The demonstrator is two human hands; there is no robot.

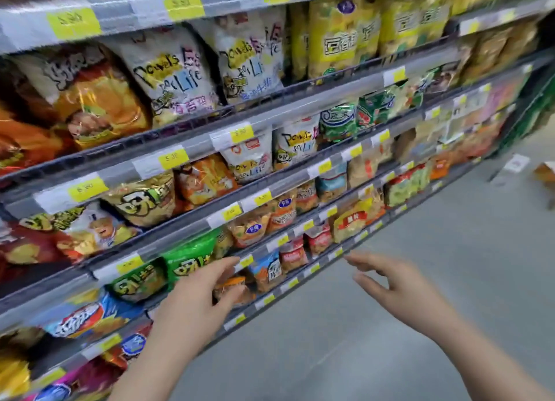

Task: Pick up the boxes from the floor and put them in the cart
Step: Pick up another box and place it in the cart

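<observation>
Snack aisle, both hands out and empty.
Shelves (270,124) of chip bags fill the left above grey floor (420,280); a blurred cardboard box (545,172) lies far right. The left hand (198,298) and right hand (399,283) hover, fingers loose, grasping nothing.

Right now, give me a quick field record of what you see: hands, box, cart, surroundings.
left hand: open, fingers spread in front of the snack shelves, holding nothing
right hand: open, stretched out above the floor, holding nothing
box: cardboard, partly cut off at the right edge, on the floor far down the aisle
cart: not in view
shelves: stocked with snack bags, yellow price tags on the rails
</observation>
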